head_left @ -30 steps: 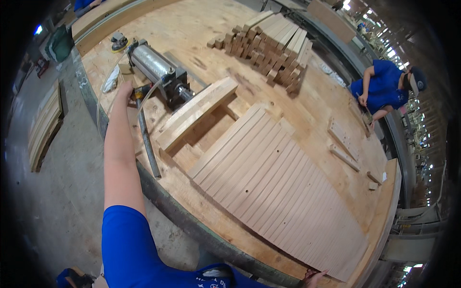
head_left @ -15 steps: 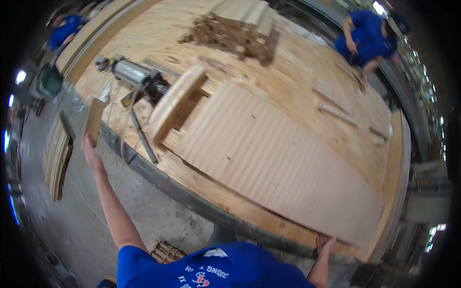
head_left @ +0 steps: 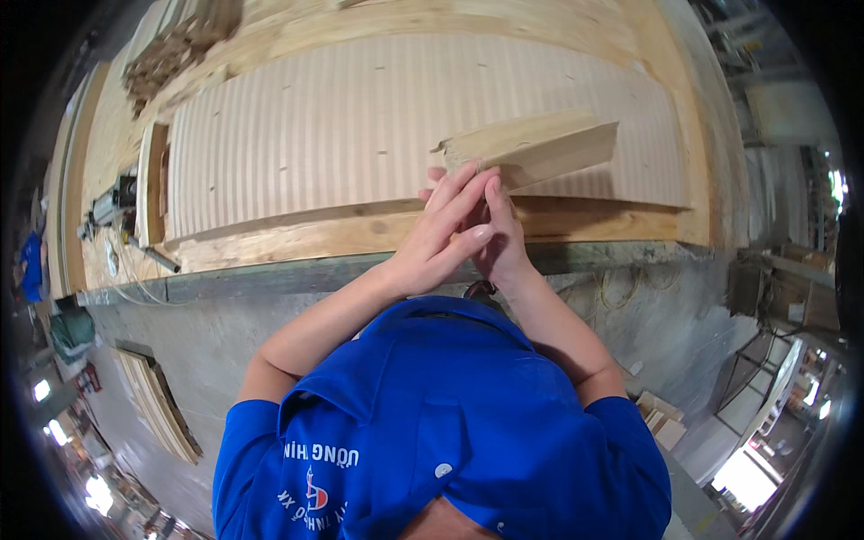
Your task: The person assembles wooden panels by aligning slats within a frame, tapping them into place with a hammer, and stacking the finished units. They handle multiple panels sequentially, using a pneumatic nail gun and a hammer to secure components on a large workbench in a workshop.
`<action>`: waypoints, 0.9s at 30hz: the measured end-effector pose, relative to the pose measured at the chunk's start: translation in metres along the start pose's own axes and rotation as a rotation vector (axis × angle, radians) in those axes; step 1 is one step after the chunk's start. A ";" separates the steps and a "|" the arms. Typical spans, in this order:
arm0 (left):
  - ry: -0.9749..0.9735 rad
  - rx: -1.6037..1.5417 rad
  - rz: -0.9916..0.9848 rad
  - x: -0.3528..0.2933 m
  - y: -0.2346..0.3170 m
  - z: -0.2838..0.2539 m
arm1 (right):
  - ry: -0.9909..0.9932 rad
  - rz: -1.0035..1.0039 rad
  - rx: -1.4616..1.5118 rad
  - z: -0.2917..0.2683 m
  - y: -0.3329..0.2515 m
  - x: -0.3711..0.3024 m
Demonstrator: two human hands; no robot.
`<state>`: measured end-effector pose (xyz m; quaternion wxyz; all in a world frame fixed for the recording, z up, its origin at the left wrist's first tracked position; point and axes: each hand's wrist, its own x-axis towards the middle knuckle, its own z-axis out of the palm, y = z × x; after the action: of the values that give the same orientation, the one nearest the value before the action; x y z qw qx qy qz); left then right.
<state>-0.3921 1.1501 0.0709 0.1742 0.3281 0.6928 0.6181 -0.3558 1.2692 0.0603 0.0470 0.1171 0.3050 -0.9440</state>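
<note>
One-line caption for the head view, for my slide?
Both hands, left hand and right hand, grip a wooden block over a slatted panel.

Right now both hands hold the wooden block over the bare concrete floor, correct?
Not quite. In the head view the left hand and right hand do hold the wooden block, but over the ribbed wooden panel on the workbench, not the floor.

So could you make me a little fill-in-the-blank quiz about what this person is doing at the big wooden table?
1. Both hands hold one end of a wooden ____.
2. The person's shirt is ____.
3. The curved panel on the table is made of many narrow wooden ____.
4. The metal cylinder tool lies toward the picture's ____ edge.

Missing words: block; blue; slats; left
</note>
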 end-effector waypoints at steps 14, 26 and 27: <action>0.599 1.322 -0.212 0.148 -0.118 0.006 | 0.785 -1.023 -1.097 -0.285 -0.318 -0.134; 0.673 1.297 -0.821 0.139 -0.124 0.037 | 0.978 -1.024 -1.229 -0.355 -0.407 -0.117; 0.670 1.302 -0.818 0.139 -0.123 0.035 | 1.002 -1.032 -1.197 -0.362 -0.411 -0.113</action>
<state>-0.4997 1.2669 -0.0313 -0.0546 -0.1147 0.9908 0.0475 -0.2426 1.8165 0.0355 -0.4623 0.3167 0.7393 -0.3733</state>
